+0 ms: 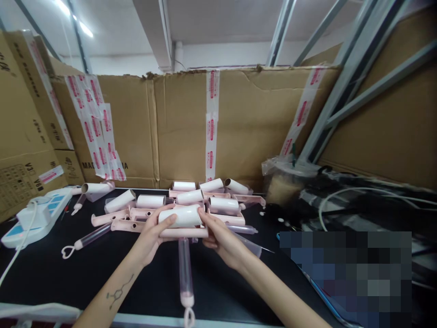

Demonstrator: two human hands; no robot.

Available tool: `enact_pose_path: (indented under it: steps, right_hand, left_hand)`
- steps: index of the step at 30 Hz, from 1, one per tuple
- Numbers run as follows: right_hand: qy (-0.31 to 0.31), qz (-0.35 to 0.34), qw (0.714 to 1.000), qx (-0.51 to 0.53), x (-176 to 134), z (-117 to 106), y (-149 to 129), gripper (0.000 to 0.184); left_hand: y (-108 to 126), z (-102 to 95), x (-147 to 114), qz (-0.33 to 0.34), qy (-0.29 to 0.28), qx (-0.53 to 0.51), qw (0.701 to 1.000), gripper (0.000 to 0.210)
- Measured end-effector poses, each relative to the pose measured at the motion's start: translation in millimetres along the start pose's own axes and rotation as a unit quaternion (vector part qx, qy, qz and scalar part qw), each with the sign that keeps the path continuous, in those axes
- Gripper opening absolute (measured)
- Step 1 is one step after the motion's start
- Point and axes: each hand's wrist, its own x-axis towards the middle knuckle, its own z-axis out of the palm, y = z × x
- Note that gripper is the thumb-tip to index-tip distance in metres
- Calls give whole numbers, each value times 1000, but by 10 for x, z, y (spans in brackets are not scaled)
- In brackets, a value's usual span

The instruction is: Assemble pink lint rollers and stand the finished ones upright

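A lint roller (180, 217) with a white roll and a pink holder is held between my two hands above the black table. My left hand (153, 234) is closed around its left end, thumb lying on the white roll. At the right end, my right hand (220, 236) grips the roll and holder, with some fingers hidden behind it. A clear tube handle (185, 269) with a pink loop at its tip hangs below the roller toward me; whether it is joined to the holder is hidden.
Several more lint rollers (150, 202) lie behind my hands. A power strip (39, 221) is at the left, a drink cup (285, 182) and black plastic (358, 205) at the right. A blue-edged device (319, 291), partly blurred out, lies front right. A cardboard wall (180, 127) closes the back.
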Motion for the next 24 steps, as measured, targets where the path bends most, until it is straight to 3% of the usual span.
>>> enact_pose_path:
  steps: [5,9,12,17,24]
  right_hand:
    - [-39,15,999,7,33,-30,1,42]
    - [-112,40,992,-33,26,-23,-16,40]
    - [-151,45,986,-63,5,6,-26,41]
    - [-153,35,983,-92,-13,33,-14,39]
    - [-140,4,984,-107,18,28,5,48]
  left_hand:
    - [53,-122,0,-77,-82,38,993,29]
    - [18,-171,6,-103,-155,72,980,32]
    - [-21,-136,29,-110,-146,119,976,35]
    - [1,-39,82,-44,-152,219,963,35]
    - [-100,0,112,-71,-106,174,976,29]
